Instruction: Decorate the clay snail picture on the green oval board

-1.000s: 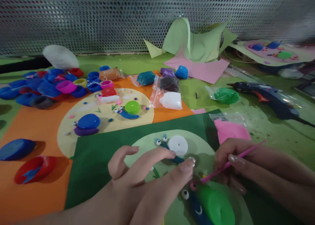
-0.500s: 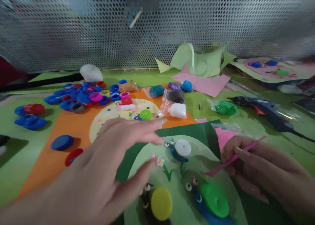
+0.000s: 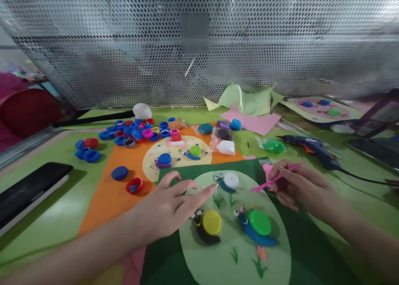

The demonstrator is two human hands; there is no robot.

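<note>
A light green paper oval point(image 3: 218, 256) lies on a dark green sheet point(image 3: 305, 239) before me. On it sit clay snails topped with bottle caps: a white one point(image 3: 230, 180), a yellow one point(image 3: 210, 222) and a green one point(image 3: 258, 223). My left hand point(image 3: 170, 204) rests flat on the oval's left edge, fingers spread, fingertips close to the white snail. My right hand point(image 3: 294, 184) pinches a thin pink modelling stick point(image 3: 274, 179), its tip pointing left toward the white snail.
Behind lies an orange sheet point(image 3: 109, 193) with a cream circle point(image 3: 177, 156) of more snails, several loose bottle caps point(image 3: 137, 131), clay bags point(image 3: 222, 139), a glue gun point(image 3: 311, 149) at right, a black phone point(image 3: 29, 187) at left, and a perforated metal screen point(image 3: 199, 43).
The view has pulled back and up. My left hand drew back from over the oval and settled flat at its left edge. My right hand kept hold of the pink stick.
</note>
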